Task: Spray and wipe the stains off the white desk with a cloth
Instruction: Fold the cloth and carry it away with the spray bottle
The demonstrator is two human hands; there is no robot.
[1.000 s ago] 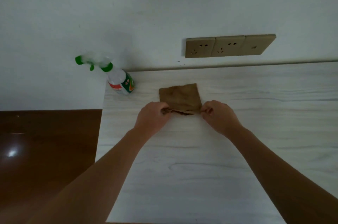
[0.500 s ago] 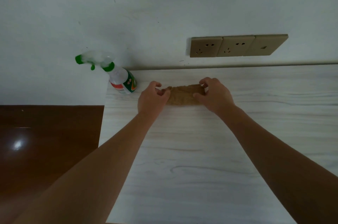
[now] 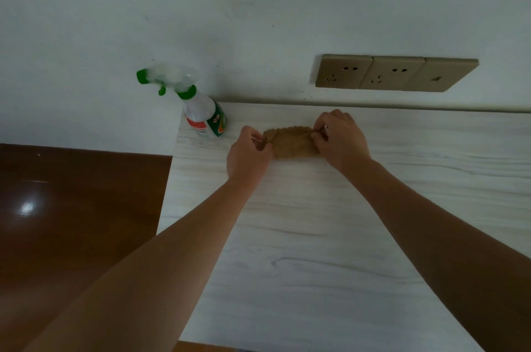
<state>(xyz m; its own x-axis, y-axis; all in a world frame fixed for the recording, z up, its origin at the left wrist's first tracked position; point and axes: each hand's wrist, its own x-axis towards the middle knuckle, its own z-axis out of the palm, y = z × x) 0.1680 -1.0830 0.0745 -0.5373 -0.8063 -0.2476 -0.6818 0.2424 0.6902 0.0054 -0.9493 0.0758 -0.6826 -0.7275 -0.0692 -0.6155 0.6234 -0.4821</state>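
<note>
My left hand (image 3: 249, 157) and right hand (image 3: 342, 141) pinch opposite ends of the folded brown cloth (image 3: 290, 142), fingers curled tight, on the white worktop (image 3: 301, 251) near the spray bottle (image 3: 204, 119).

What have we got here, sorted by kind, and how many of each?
1 spray bottle
1 cloth
2 hands: left hand and right hand, each pinching one end of the cloth
3 wall plates
1 desk
Total: 8
</note>
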